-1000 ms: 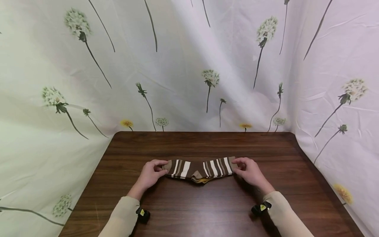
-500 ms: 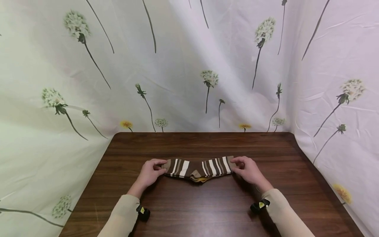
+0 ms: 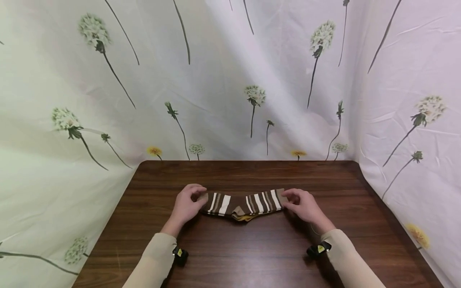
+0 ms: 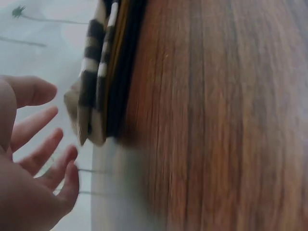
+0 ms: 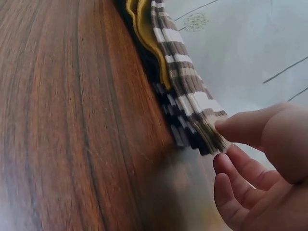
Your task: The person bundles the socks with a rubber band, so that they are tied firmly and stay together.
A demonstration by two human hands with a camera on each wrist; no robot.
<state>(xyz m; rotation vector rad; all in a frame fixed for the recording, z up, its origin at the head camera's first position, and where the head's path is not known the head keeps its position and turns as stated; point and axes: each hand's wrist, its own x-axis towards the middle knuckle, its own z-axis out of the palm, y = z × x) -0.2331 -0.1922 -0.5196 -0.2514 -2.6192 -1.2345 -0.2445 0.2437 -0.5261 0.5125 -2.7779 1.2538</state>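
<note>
A stack of socks [image 3: 237,202] lies flat across the wooden table, its top sock striped brown, white and tan with a tan heel. Mustard and dark navy layers show beneath it in both wrist views. My left hand [image 3: 185,206] is at the toe end; in the left wrist view its thumb and loosely bent fingers [image 4: 41,144] stand apart from the tan toe [image 4: 72,103]. My right hand [image 3: 306,206] pinches the ribbed cuff [image 5: 209,127] at the other end, thumb on top and fingers partly hidden behind and below.
The dark wood table [image 3: 237,256] has rounded far corners. A white cloth with printed dandelions [image 3: 223,100] hangs behind it and along both sides. A small black camera is strapped on each wrist, over pale sleeves [image 3: 155,256].
My left hand has shifted up and slightly right, its fingers more bent at the toe end. The right hand and the socks stay nearly in place.
</note>
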